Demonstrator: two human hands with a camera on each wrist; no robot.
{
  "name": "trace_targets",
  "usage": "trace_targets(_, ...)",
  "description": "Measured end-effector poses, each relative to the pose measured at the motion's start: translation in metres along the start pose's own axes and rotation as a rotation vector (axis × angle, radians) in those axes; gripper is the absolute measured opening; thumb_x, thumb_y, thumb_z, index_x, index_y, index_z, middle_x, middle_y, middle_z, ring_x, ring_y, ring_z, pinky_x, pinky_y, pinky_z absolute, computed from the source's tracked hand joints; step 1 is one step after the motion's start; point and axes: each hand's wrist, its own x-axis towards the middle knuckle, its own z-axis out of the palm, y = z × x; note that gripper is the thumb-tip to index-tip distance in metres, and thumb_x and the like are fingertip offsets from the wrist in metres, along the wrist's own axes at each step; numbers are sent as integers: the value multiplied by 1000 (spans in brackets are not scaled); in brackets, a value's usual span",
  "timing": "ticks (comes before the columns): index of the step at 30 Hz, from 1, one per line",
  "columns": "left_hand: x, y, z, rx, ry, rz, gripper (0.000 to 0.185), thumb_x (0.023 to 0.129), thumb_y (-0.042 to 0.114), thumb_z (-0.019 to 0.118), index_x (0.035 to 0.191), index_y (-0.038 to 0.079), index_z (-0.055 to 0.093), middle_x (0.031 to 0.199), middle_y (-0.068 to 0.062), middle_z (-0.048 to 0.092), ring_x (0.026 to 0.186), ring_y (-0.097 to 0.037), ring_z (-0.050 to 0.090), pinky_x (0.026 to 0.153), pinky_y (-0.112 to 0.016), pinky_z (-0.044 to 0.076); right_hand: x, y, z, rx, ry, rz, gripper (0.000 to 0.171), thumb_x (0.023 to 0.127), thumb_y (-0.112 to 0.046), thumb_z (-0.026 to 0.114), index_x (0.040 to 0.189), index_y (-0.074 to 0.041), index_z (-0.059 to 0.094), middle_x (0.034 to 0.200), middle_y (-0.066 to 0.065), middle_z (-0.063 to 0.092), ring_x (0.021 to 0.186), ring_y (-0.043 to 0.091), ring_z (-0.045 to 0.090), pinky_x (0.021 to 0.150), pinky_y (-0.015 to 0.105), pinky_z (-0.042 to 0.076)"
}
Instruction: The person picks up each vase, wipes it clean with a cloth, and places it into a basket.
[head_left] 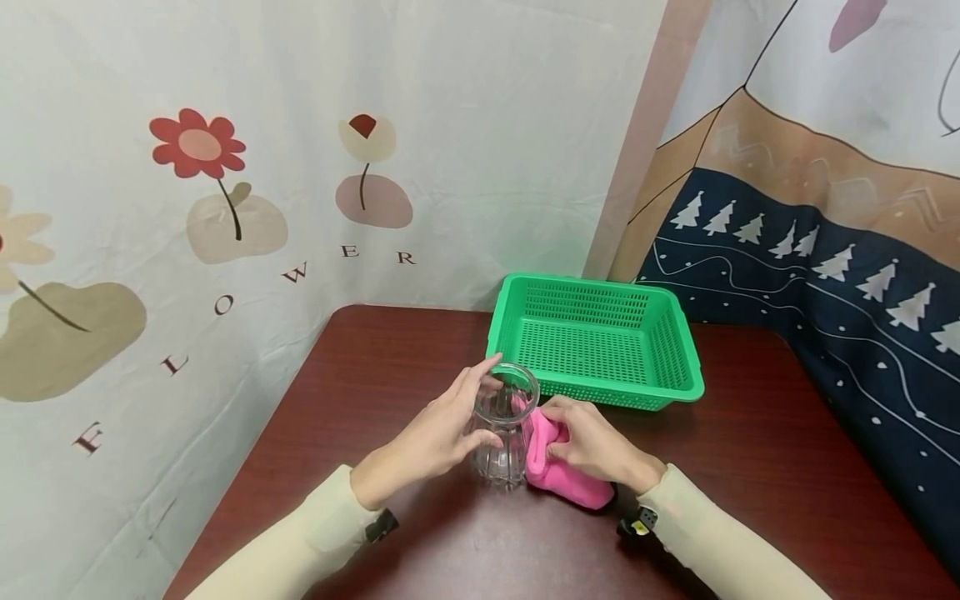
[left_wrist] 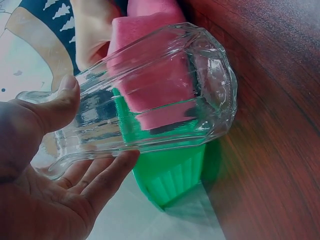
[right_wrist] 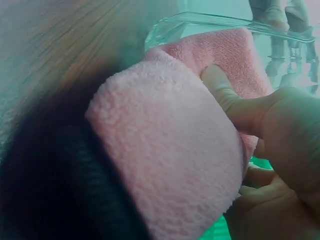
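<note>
A clear glass vase with ribbed sides and a flared round rim stands in front of the basket. My left hand holds it near the neck, thumb on one side and fingers on the other, as the left wrist view also shows. Through the vase's wall the pink cloth is visible. My right hand grips this folded, fuzzy pink cloth right beside the vase; in the right wrist view the thumb presses into the cloth. Whether the cloth touches the glass I cannot tell.
Just behind the hands, a green plastic basket with perforated walls sits on the dark red-brown table. Printed fabric hangs behind the table, and a dark blue part runs along the right side.
</note>
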Motion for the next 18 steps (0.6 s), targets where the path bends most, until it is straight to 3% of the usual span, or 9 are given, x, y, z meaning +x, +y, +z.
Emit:
trace_targets(5,0,0,0,5,8,11,118,93,20,98,183,6,23,150,-14,67,129,-26,77,94,-35,66,1,-6,-6,32,57,-28,47,86,15,85,123,-13,86,116,-1,77,96,7,64,79,22,60)
trace_targets(13,0,1,1,-13,8,21,118,93,17,99,183,4,23,151,-17,67,132,-29,77,98,-38,66,5,-19,-18,92,180,-89,40,87,12,89,121,-10,86,118,-1,80,98,10,64,78,23,56)
trace_targets(18,0,1,0,-23,9,21,117,93,15,99,183,5,24,152,-18,67,127,-29,77,96,-37,65,8,-27,-24,149,264,-96,44,93,8,89,131,-13,87,127,3,84,107,14,69,81,24,53)
